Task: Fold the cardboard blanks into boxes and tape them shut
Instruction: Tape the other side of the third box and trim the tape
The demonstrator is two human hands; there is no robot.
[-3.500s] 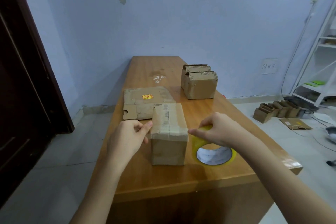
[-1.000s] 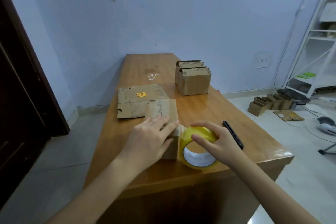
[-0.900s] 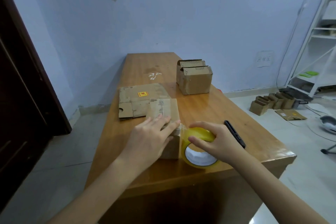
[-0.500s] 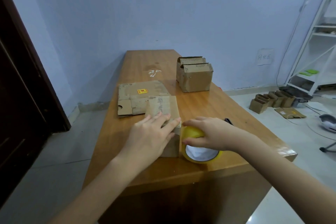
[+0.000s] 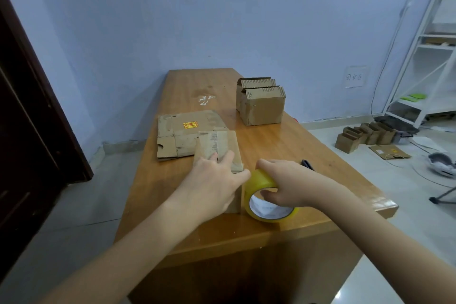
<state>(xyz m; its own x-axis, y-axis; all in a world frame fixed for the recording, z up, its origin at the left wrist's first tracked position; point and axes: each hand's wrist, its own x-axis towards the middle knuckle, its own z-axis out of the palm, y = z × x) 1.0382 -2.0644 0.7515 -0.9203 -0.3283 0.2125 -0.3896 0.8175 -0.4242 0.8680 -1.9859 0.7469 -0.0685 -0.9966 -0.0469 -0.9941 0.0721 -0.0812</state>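
Taping under way: left hand (image 5: 212,180) flat, fingers straight, on folded box (image 5: 223,148) at table (image 5: 283,145) front; right hand (image 5: 283,182) gripping tape roll (image 5: 267,201) beside it; flat blank (image 5: 180,137) remaining unfolded.

A single wide-angle camera worn on the person's head looks forward and down along a wooden surface (image 5: 266,145), seen from its near end. Both forearms reach in from the bottom edge, close to the lens, while the blue wall (image 5: 222,22) stands beyond the far end.
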